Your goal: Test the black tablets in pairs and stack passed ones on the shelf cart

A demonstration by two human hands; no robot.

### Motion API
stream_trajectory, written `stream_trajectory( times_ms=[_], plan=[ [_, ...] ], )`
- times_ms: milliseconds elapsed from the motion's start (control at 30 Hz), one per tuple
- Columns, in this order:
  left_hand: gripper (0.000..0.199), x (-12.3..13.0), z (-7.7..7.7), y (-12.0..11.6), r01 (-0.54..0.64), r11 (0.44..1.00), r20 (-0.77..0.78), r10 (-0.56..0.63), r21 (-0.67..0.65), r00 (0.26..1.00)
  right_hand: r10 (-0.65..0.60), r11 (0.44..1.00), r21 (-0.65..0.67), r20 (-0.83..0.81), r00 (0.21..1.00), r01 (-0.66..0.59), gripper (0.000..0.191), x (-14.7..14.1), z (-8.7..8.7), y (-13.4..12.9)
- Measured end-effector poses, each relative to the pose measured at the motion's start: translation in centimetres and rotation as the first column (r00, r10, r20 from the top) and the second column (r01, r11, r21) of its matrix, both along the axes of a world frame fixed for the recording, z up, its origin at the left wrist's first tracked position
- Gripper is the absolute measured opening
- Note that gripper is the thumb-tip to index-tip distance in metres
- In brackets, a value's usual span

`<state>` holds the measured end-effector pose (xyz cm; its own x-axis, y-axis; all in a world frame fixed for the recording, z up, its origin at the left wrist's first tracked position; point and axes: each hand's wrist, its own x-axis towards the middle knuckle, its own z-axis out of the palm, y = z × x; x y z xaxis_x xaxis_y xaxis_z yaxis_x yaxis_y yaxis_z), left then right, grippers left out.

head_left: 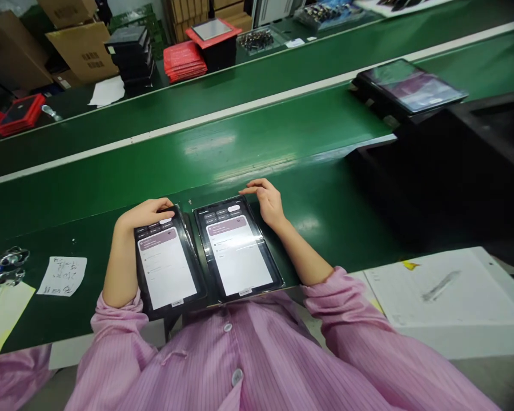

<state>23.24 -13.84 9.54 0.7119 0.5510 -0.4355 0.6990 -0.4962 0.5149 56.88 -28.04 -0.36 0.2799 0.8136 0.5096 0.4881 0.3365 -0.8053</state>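
Note:
Two tablets lie side by side at the bench's front edge, screens lit with a quick-settings panel over a white page. Across the top of the left tablet (pixel 167 268) rests my left hand (pixel 149 213), its fingers stretched out and a fingertip near a bright tile. My right hand (pixel 265 200) is at the upper right corner of the right tablet (pixel 240 257), fingers extended, the index finger near the top edge. Neither hand grips anything. Each tablet has a small white label at its bottom edge. Something dark sits under the left tablet's right side.
Another tablet (pixel 411 85) lies on a dark stack on the green belt (pixel 223 137). Black bins (pixel 449 171) stand at right, papers (pixel 449 291) below them. A handwritten note (pixel 63 275) and shiny metal objects (pixel 11 265) lie left. Red trays (pixel 184 60) and cartons (pixel 83 54) are behind.

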Motion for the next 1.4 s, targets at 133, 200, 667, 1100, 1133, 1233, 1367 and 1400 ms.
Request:
stream_trajectory(
  times_ms=[133,200,667,1100,1133,1233,1367,1400],
  plan=[
    [0.054,-1.2,0.7,0.3,0.056,0.998,0.028,-0.056,-0.018,0.998,-0.003,1.000,-0.006,0.008,1.000,0.003,0.067,0.0,0.3,0.0],
    [0.056,-1.4,0.8,0.5,0.066,0.998,0.026,-0.066,-0.021,0.998,-0.003,1.000,-0.016,0.019,1.000,0.003,0.070,0.0,0.4,0.0],
    [0.066,3.0,1.5,-6.7,0.174,0.981,-0.070,-0.168,0.091,0.983,-0.002,0.879,-0.466,0.207,0.978,0.100,0.042,-0.2,0.4,0.2],
    [0.039,3.2,1.5,-6.7,0.231,0.967,-0.025,-0.235,-0.102,0.972,0.060,0.694,-0.702,0.278,0.959,0.160,0.042,-1.1,6.4,1.6],
    [0.041,3.0,1.3,-6.5,0.228,0.968,-0.029,-0.232,-0.103,0.972,0.125,0.674,-0.731,0.256,0.959,0.107,0.045,-0.9,7.0,2.1],
    [0.044,2.3,0.4,-5.7,0.199,0.974,-0.031,-0.204,-0.108,0.979,0.302,0.576,-0.816,0.166,0.939,-0.041,0.049,-0.6,8.6,3.5],
    [0.047,1.7,-0.6,-5.1,0.177,0.975,-0.030,-0.182,-0.132,0.983,0.382,0.424,-0.905,0.139,0.913,-0.039,0.053,-0.9,9.8,5.0],
    [0.047,1.7,-0.8,-5.1,0.175,0.976,-0.030,-0.180,-0.132,0.983,0.384,0.398,-0.917,0.133,0.914,-0.033,0.055,-1.1,10.0,5.3]
  ],
)
